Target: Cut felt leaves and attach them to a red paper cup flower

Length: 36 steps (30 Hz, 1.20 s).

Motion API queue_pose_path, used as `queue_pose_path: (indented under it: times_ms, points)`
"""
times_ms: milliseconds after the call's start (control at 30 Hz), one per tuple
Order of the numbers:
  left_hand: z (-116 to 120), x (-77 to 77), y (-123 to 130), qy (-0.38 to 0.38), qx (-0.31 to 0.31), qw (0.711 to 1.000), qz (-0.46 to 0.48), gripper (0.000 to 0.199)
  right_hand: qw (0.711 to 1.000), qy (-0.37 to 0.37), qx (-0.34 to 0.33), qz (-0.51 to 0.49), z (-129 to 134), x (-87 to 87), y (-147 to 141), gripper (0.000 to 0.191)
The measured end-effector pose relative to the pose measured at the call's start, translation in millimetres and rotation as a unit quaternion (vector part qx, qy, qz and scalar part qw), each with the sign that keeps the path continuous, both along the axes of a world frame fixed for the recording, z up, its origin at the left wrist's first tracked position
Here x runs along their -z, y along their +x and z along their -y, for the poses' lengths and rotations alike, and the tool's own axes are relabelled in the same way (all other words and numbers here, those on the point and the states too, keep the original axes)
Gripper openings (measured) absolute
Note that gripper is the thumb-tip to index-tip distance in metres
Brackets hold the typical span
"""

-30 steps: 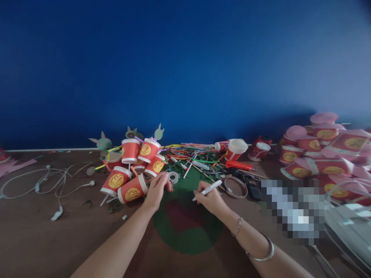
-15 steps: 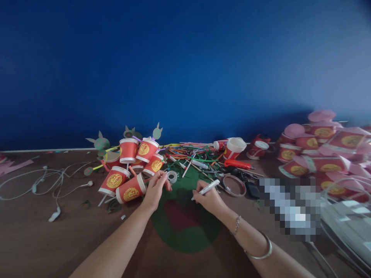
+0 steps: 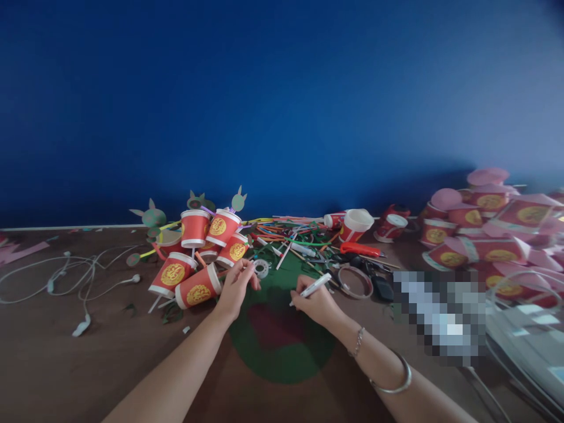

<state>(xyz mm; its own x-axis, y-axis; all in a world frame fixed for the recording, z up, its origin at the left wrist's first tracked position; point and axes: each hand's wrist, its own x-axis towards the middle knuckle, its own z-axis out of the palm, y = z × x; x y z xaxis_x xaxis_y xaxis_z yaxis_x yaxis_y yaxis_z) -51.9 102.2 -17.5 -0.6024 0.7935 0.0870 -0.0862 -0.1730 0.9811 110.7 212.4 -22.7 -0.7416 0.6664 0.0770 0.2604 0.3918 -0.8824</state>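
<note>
My right hand is closed round a white marker, its lower end slanting down toward a round green sheet. A dark red shape shows in the middle of that sheet. At the sheet's left edge, my left hand has loosely bent fingers, apart from each other, with nothing visible in them. Just beyond its fingertips lies a roll of clear tape. A tipped red paper cup with a yellow emblem is close beside this hand.
More red cups with straws and rabbit-head cutouts stand at left. Coloured straws lie heaped behind. An orange-red cutter and a tape ring are to the right. A pile of pink-trimmed cups fills the far right; white earphones lie left.
Both hands hold nearly the same places. The marker has shifted very slightly, and the whole view has moved a few pixels.
</note>
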Motion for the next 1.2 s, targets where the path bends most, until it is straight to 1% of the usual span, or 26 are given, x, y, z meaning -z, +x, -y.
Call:
queue_pose_path:
  times_ms: [67, 100, 167, 233, 300, 367, 467, 533, 667, 733, 867, 1033, 1200]
  points:
    - [0, 0.3, 0, 0.001, 0.003, 1.000, 0.001, 0.019, 1.000, -0.001, 0.001, -0.007, -1, 0.3, 0, 0.023]
    - [0, 0.4, 0, 0.003, 0.004, 1.000, 0.003, 0.018, 1.000, -0.018, 0.004, -0.011, -2, 0.4, 0, 0.022]
    - [0, 0.2, -1, 0.006, 0.005, 1.000, 0.009, 0.017, 0.996, -0.083, 0.022, -0.026, -3, 0.1, 0, 0.021]
    - [0, -0.1, -1, 0.010, 0.001, 1.000, 0.016, 0.016, 0.987, -0.141, 0.047, -0.060, -4, -1.2, -1, 0.023]
    - [-1, -0.3, 0, 0.014, -0.002, 1.000, 0.019, 0.015, 0.980, -0.160, 0.057, -0.103, -2, -3.3, -1, 0.028]
    - [-1, -0.2, 0, 0.016, -0.005, 1.000, 0.019, 0.016, 0.981, -0.150, 0.038, -0.120, 2, -6.0, -2, 0.028]
    - [-1, 0.1, 0, 0.010, -0.010, 1.000, 0.011, 0.018, 0.990, -0.120, -0.011, -0.078, 10, -9.0, -3, 0.021]
    - [-1, 0.2, 0, 0.005, -0.012, 1.000, 0.006, 0.022, 0.992, -0.107, -0.029, -0.054, 13, -9.0, -4, 0.018]
    - [-1, 0.2, 0, -0.005, -0.009, 1.000, -0.015, 0.036, 0.996, -0.086, -0.024, -0.025, 13, -5.6, -6, 0.017]
    - [-2, 0.2, -1, -0.008, -0.007, 1.000, -0.018, 0.039, 0.997, -0.074, -0.019, -0.012, 13, -4.5, -6, 0.016]
    - [-2, -0.1, -1, 0.001, -0.009, 1.000, -0.003, 0.037, 0.998, -0.062, -0.015, -0.008, 14, -5.3, -7, 0.018]
    - [-2, -0.6, -1, 0.005, -0.008, 1.000, -0.006, 0.037, 0.998, -0.057, -0.028, -0.007, 16, -6.0, -6, 0.017]
    - [-2, -0.3, 0, 0.010, -0.009, 1.000, 0.003, 0.034, 0.999, -0.033, -0.035, 0.001, 15, -4.6, -5, 0.017]
